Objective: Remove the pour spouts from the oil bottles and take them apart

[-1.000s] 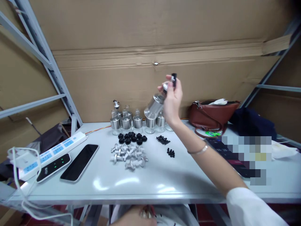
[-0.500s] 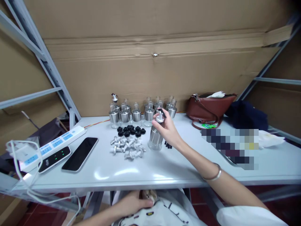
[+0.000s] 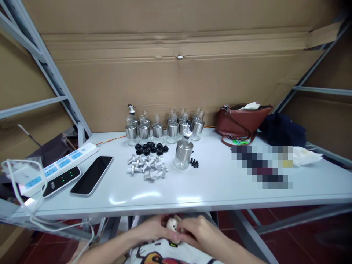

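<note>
Below the table's front edge, my left hand (image 3: 155, 228) is closed around a small white rounded thing (image 3: 172, 224) with dark spots, whose kind I cannot tell. My right hand (image 3: 199, 228) has its fingers curled against the right side of the same thing, fingertips partly hidden. On the table, apart from both hands, a glass bottle with a steel band (image 3: 183, 149) stands upright. A silver pourer spout with a black flap (image 3: 187, 130) sits in its neck. Left of it lie silver pourer spouts (image 3: 148, 167) and black stoppers (image 3: 151, 148); to its right are tiny black pieces (image 3: 194, 162).
Several banded glass bottles (image 3: 158, 130) line the back, one with a pourer. A power strip (image 3: 64, 163), a black device (image 3: 62, 181) and a phone (image 3: 92, 176) lie left. A brown handbag (image 3: 242, 123), dark cloth (image 3: 283, 130) and white tissue (image 3: 305, 156) are right.
My right hand has let go of the bottle's pourer and come down to my lap beside my left hand. The bottle stays standing on the table. The view has shifted slightly.
</note>
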Motion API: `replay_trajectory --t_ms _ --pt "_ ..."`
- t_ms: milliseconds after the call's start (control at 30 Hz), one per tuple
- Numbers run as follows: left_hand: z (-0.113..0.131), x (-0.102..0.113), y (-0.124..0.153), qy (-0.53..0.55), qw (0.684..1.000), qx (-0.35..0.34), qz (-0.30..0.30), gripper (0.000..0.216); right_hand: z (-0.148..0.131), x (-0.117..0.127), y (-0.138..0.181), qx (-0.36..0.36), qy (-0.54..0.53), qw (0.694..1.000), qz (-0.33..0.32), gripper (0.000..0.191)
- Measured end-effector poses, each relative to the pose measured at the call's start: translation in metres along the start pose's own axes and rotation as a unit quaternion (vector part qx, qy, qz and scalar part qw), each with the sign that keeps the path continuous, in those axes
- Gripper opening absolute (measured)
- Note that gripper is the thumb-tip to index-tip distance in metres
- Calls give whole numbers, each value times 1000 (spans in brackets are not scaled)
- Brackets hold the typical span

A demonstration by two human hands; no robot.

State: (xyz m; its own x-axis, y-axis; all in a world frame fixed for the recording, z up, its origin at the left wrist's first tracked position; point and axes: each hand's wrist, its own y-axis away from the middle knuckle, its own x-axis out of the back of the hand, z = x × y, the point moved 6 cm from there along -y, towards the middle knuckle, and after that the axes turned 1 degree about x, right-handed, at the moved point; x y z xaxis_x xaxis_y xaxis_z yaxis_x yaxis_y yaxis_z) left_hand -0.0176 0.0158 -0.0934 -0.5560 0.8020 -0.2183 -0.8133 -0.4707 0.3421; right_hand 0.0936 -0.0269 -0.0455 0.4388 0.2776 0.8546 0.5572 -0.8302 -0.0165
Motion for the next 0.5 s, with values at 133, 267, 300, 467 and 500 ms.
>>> replay_trajectory --t_ms 133,267,300,467,500 --pt "-4 -1 -2 2 1000 6 -18 55 9 -11 -6 -62 -86 994 -5 12" --pt "-1 0 0 -51 998 32 -30 63 4 -4 -4 -84 -118 989 -8 9" --pt "4 -2 3 -82 995 30 -41 60 4 4 -2 -107 -116 987 4 6" --pt "43 0 48 -286 957 36 -19 43 -24 73 33 -17 -80 989 125 6" --pt "50 4 60 -308 950 47 -5 37 -30 86 44 17 -79 985 156 5"
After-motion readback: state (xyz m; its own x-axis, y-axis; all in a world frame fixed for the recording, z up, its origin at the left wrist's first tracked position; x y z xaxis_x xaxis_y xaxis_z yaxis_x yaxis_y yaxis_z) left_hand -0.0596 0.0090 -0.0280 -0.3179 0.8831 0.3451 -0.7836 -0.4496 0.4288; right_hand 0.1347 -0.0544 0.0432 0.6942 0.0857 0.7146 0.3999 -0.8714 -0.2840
